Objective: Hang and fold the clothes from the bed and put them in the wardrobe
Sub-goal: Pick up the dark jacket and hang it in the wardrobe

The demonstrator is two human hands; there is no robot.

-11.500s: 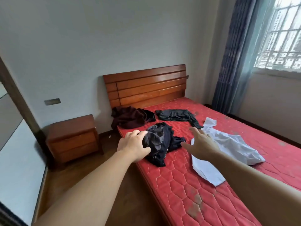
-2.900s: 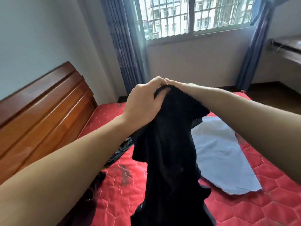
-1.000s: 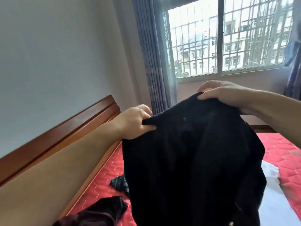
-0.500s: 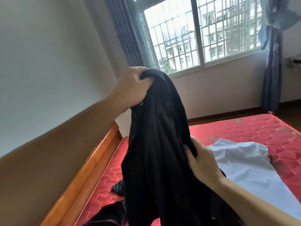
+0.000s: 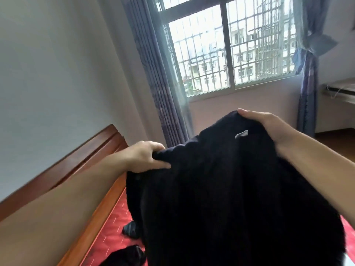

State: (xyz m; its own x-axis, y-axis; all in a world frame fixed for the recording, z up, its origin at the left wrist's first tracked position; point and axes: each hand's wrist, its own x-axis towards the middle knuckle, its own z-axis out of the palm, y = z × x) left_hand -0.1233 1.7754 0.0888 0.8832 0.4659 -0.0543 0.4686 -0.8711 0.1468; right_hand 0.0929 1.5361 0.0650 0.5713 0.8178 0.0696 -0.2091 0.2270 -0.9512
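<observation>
A black garment hangs spread out in front of me above the red mattress. My left hand pinches its upper left edge between thumb and fingers. My right hand grips the top of it on the right, just above a small grey label. The cloth fills the lower middle of the view and hides most of the bed behind it. Below its left edge lie a dark striped garment and a dark reddish one.
The wooden headboard runs along the left. Ahead is a barred window with blue curtains on both sides. A low ledge stands at the far right, with wooden floor below it.
My right hand has gone from the garment's middle up to its top edge, and my left hand has dropped lower. The garment is now stretched wide between both hands.
</observation>
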